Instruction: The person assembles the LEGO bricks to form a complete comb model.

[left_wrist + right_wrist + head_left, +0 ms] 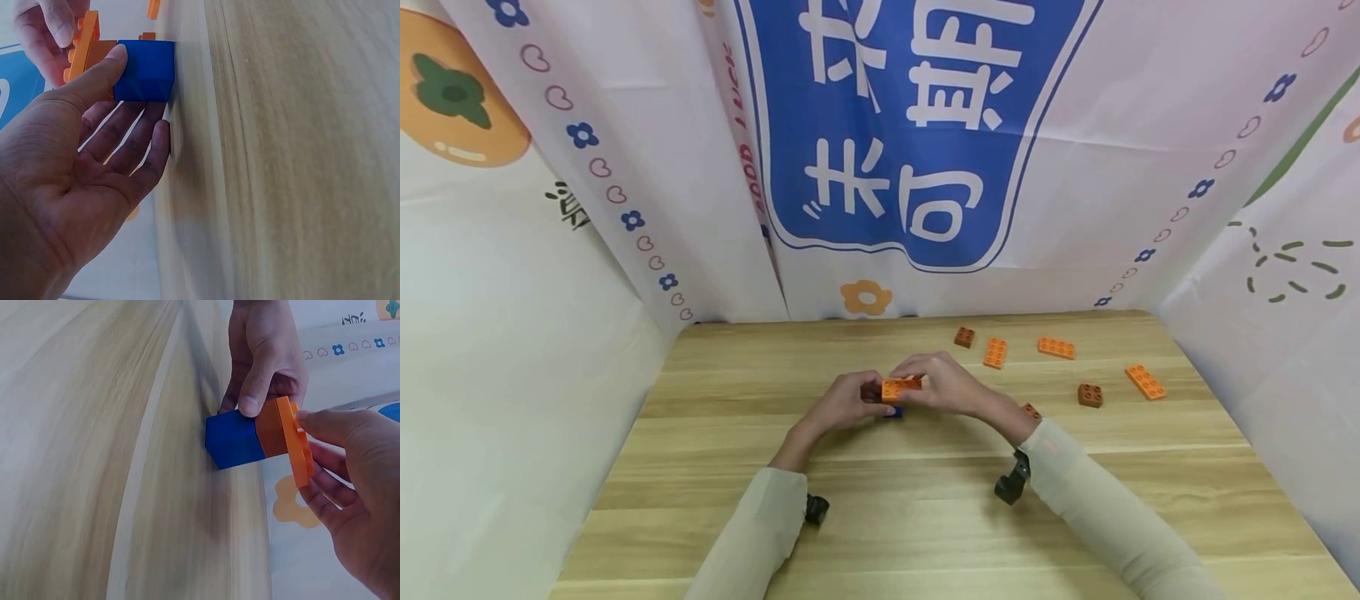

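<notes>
A blue toy brick (232, 440) forms the bottom of a small stack near the middle of the table. A brown brick (270, 428) sits on it, and a thin orange studded brick (892, 389) lies across the top. My left hand (842, 401) grips the stack from the left, its thumb over the seam between blue and brown. From the right, my right hand (951, 384) pinches the orange brick between thumb and fingers. Whether the blue brick touches the table (281, 162) I cannot tell.
On the right of the table lie several loose bricks: a brown brick (965, 337) and orange bricks (996, 352) (1056, 347) at the back, an orange brick (1146, 382) and a brown brick (1090, 395) farther right. Another brown brick (1031, 411) is partly behind the right forearm.
</notes>
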